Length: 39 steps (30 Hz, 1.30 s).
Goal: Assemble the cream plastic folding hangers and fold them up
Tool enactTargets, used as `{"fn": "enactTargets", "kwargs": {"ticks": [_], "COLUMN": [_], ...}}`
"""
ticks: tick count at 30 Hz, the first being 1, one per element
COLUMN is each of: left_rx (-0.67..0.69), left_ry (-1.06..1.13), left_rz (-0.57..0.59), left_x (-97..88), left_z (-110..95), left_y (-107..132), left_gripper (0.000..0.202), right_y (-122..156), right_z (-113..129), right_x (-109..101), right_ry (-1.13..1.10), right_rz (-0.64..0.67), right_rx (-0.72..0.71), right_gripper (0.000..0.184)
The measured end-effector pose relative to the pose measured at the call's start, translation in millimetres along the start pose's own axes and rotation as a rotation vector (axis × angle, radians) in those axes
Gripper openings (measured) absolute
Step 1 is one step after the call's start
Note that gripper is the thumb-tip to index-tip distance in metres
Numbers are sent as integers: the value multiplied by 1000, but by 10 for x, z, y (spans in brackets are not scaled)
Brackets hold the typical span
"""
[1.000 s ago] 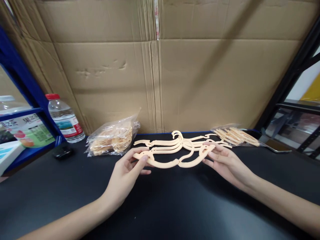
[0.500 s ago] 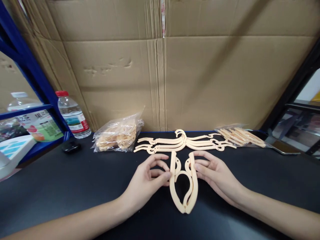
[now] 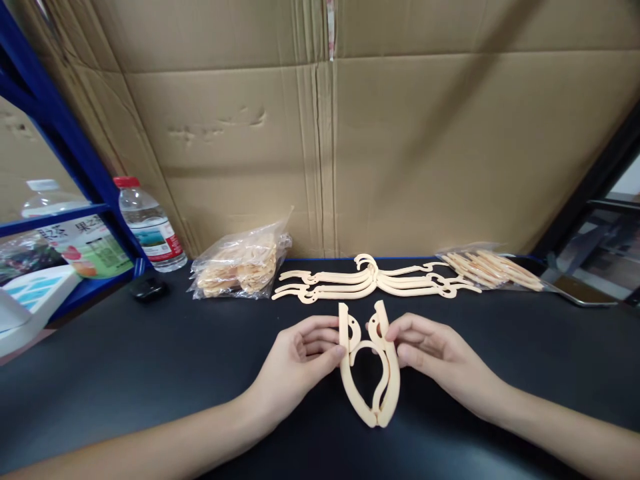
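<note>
Between my hands is a cream folding clothes hanger (image 3: 393, 393), its two arms folded up side by side and its curved hook lying between them. My left hand (image 3: 300, 353) pinches the left arm with thumb and fingers. On the other side my right hand (image 3: 440, 353) grips the right arm, the fingertips partly hidden behind it. Behind it, a stack of unfolded cream hangers (image 3: 345, 285) lies on the black table (image 3: 200, 373), arms spread and hooks pointing to the back.
At the back left sits a clear bag of folded hangers (image 3: 240, 263), with another bag (image 3: 493, 269) at the back right. A red-capped water bottle (image 3: 153, 230) and a black mouse (image 3: 149, 288) stand farther left. A cardboard wall (image 3: 240, 133) closes off the back.
The upper ends of the folded hanger's arms have come slightly closer together, the right one tilting inward. My fingers on the right arm have shifted a little. The view has moved slightly.
</note>
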<state>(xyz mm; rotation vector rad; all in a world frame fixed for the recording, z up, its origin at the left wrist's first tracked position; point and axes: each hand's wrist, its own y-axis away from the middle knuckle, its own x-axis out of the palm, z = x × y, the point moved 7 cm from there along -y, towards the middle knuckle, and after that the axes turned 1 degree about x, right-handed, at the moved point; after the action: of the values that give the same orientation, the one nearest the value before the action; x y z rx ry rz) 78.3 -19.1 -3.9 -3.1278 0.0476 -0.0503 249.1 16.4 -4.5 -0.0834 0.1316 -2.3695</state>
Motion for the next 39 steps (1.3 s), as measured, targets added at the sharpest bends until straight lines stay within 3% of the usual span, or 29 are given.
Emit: {"fn": "enactTargets", "kwargs": {"ticks": [4,10,17,25,32,39], "left_rx": [44,115,199,256,164,120], "left_ry": [16,6,-76,-97,-63,-47], "left_rz": [-46,-65,21,-13,70,-38], "left_x": [-60,-87,27,19,73,-40], "left_z": [8,-16,-150,-279,-137,-65], "left_y": [11,19,95,105,82,15], "left_gripper": [36,30,32,25,25,24], "right_y": [70,109,98,118,150,134], "right_z": [73,44,46,63,162,234], "right_x": [151,198,182,195,303,227], "right_ry": [16,118,141,141,231,533], "right_rz": [178,251,195,152,281,191], "right_rx": [12,32,61,59,-50,-173], "right_gripper": [17,41,48,49,47,42]}}
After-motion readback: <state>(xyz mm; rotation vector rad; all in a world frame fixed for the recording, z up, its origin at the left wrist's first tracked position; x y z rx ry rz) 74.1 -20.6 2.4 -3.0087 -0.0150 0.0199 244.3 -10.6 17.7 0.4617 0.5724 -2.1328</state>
